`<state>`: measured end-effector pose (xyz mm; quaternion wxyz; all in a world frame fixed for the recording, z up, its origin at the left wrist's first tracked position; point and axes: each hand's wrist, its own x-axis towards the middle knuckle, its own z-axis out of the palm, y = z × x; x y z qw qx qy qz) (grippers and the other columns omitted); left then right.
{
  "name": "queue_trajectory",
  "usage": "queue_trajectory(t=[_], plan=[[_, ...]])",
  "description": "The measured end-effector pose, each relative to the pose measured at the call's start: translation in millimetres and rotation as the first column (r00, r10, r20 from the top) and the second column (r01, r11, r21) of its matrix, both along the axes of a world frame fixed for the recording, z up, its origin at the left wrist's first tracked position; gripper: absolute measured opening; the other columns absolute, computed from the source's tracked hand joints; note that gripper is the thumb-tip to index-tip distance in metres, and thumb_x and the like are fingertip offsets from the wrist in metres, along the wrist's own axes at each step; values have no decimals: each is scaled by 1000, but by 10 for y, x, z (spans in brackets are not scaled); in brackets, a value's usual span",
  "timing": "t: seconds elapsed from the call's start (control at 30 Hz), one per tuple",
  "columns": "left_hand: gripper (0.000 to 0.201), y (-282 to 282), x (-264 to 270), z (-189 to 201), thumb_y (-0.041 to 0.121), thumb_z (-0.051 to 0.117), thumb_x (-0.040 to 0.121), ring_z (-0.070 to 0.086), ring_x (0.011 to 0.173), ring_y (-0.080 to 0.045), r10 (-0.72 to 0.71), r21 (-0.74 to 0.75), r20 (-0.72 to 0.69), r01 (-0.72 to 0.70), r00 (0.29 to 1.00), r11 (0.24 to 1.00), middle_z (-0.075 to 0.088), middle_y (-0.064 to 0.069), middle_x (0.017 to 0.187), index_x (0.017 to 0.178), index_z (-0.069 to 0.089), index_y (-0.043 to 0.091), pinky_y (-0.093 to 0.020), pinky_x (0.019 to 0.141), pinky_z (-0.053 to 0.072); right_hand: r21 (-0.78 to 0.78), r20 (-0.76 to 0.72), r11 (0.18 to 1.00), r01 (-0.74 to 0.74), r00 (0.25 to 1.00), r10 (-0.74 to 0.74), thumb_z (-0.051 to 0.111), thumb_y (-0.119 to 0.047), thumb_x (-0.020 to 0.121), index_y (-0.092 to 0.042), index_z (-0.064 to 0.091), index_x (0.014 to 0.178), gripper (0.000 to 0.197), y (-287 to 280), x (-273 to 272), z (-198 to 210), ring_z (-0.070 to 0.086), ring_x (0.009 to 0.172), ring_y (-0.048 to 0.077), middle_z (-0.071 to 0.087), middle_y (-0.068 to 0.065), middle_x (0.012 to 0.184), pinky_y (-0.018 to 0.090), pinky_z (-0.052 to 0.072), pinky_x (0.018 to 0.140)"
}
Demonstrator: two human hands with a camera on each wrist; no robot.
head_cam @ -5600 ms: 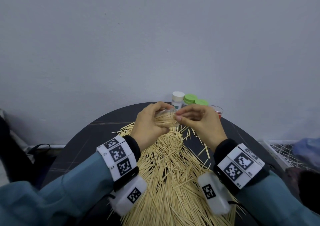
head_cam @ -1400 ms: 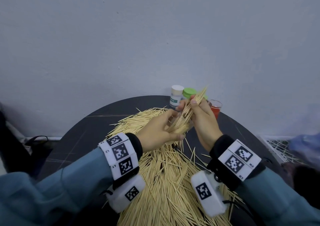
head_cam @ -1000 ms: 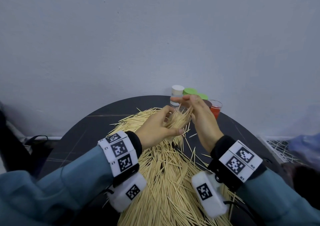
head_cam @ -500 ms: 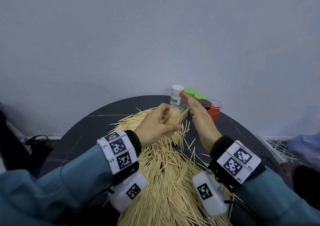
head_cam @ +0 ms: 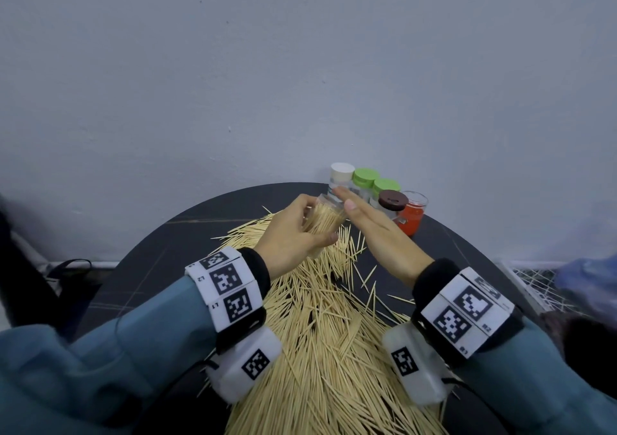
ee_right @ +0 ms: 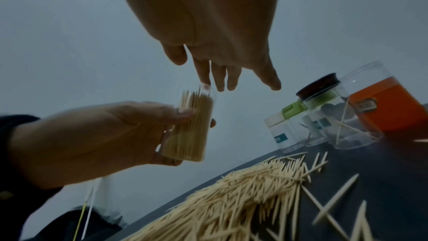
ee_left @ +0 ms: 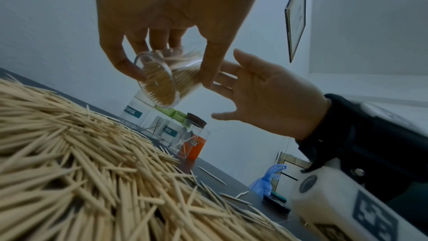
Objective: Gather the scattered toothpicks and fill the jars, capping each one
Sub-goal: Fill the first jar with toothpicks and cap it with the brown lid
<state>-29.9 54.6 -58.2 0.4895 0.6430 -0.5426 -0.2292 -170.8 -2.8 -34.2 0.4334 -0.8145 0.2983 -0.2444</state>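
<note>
Here I have the clear jar lifted off the tabletop in my left hand, thumb on one side and fingers curled round the other, so that grip is wrapped firmly about the jar's wall. The jar is packed with toothpicks standing along its length, and its long axis tilts up and away from me in the head view, mouth toward the far wall, base down by the heel of my palm. In the right wrist view it stands close to upright, with the toothpick tips just under the rim. My right hand holds nothing; its fingers are straight and flat, their tips at the jar's open mouth. Below both hands the loose toothpicks lie in a thick heap across the tabletop. Beyond the jar, by the wall, stand the other jars: a white-capped one, two green-capped ones, a brown-capped one and an uncapped one with orange inside.
</note>
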Motion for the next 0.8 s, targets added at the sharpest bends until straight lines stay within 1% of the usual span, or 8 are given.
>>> queue_trajectory(t=[0.07,0.17,0.27,0.43,0.5,0.6,0.67,0.8], plan=[[43,-2,-4,8,20,72,80,50,81,8,1,0,10,-1,1000,1000,54,14,96,116,49,19,1,61,38,4,10,1000,20,1000,-20,26,-37,99,-29,34,143,45,-31,-46,40,23,124,-11,29,-17,147,9,20,100],[44,7,-25,27,22,71,81,49,83,8,-13,8,28,12,1000,1000,53,13,100,118,48,19,-1,62,39,-12,-42,999,37,998,-37,30,-35,99,-25,41,139,42,-120,-128,63,33,126,-1,38,-11,144,29,26,111],[48,22,-46,43,21,72,80,51,85,5,-22,6,36,22,999,1000,55,9,106,121,48,18,0,63,39,-85,-226,996,14,974,-33,41,-25,98,-19,43,136,38,-205,-259,45,40,126,7,45,-3,139,26,30,108],[50,45,-92,57,21,72,80,54,97,-8,-42,14,35,42,998,999,57,3,113,123,47,15,-5,70,37,-104,-596,994,-28,802,-39,54,-29,92,-20,38,138,49,-178,-563,-13,39,131,15,40,2,144,26,31,105],[51,56,-119,64,21,72,80,53,100,-9,-58,23,40,57,998,998,57,3,115,125,46,15,-9,71,38,-103,-692,994,-32,720,-48,57,-32,90,-21,34,140,56,-131,-680,-22,36,133,16,37,2,145,26,29,106],[52,70,-153,57,22,72,80,54,104,-13,-73,31,44,72,996,997,57,1,118,124,46,15,-21,80,40,-87,-767,996,-20,639,-54,65,-33,84,-23,32,140,66,-77,-856,-45,36,132,17,37,2,145,29,30,108],[50,78,-176,51,22,72,80,55,103,-14,-87,35,47,85,995,996,57,1,115,123,46,17,-22,79,42,-95,-804,995,-12,590,-70,71,-33,79,-23,32,139,72,-60,-955,-66,41,127,17,41,3,141,29,35,106],[45,97,-221,57,20,71,80,57,99,-14,-115,40,44,113,992,993,56,5,107,118,47,18,-23,79,47,-45,-865,999,-25,502,-27,82,-30,67,-25,34,136,84,-40,-1078,-109,51,100,12,54,-2,118,24,43,88]])
